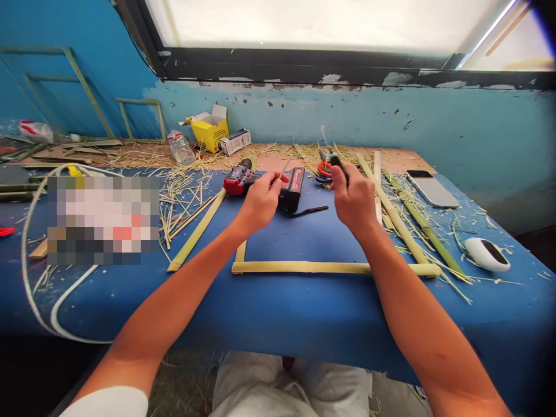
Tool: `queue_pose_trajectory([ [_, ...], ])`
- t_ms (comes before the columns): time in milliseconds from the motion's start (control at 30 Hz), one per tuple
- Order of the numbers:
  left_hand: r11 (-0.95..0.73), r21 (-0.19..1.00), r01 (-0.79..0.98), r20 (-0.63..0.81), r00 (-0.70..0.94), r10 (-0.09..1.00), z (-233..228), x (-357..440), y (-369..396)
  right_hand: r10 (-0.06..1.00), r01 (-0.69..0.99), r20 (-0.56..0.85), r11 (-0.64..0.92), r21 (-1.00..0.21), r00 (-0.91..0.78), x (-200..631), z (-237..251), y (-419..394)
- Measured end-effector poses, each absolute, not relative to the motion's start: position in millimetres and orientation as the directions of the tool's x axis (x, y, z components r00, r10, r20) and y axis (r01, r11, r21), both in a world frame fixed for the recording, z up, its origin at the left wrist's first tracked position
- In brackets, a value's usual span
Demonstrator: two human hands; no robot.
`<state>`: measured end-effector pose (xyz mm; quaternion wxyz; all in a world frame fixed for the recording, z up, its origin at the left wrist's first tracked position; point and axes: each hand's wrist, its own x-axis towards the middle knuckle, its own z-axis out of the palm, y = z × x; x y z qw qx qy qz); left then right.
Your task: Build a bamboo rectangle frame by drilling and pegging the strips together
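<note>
My left hand (262, 200) is closed in a pinch on a thin bamboo sliver (285, 167), above a red and black cordless drill (237, 177) lying on its side. My right hand (355, 194) wraps around a tool with a dark green handle (335, 160); a pale, blurred tip points up and away, and its exact kind is unclear. Beside that hand lie red-handled pliers or scissors (324, 169), partly hidden. Nearer to me, a flat bamboo strip (304, 267) runs crosswise, joined at its left end to another strip (240, 252). A black strap (309, 212) rests behind it.
Bamboo strips (403, 231) and shavings lie at the right, near a phone (432, 188) and a white device (486, 255). At the back stand a yellow box (211, 130), a small carton (235, 142) and a plastic bottle (180, 147). A white cable (26, 249) loops at left.
</note>
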<state>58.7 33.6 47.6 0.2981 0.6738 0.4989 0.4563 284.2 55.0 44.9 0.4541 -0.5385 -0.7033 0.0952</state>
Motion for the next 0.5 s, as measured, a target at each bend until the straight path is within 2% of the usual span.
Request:
queue_pose_trajectory([
  [33,-0.351,0.825,0.443,0.356,0.074,0.931,48.7,58.9,30.9,0.882,0.593,0.469,0.354,-0.723,0.045,285.9,46.1,56.3],
  [100,-0.409,0.734,0.542,0.441,0.077,0.894,50.0,59.0,26.7,0.967,0.361,0.254,0.23,-0.904,0.021,287.1,48.8,56.9],
  [167,-0.449,0.649,0.615,0.495,0.107,0.862,49.4,57.5,25.5,0.992,0.182,0.078,0.096,-0.979,-0.104,285.5,51.7,54.9],
  [200,-0.458,0.618,0.639,0.51,0.118,0.852,48.5,56.2,26.1,0.985,0.138,0.032,0.056,-0.989,-0.167,284.1,53.1,53.0],
  [300,-0.447,0.57,0.69,0.527,0.11,0.843,44.8,53.0,29.0,0.954,0.087,-0.001,0.026,-0.996,-0.301,279.9,55.3,46.6],
  [500,-0.446,0.505,0.739,0.541,0.132,0.831,39.4,49.3,38.8,0.903,0.108,-0.045,0.002,-0.994,-0.428,275.8,56.4,37.5],
])
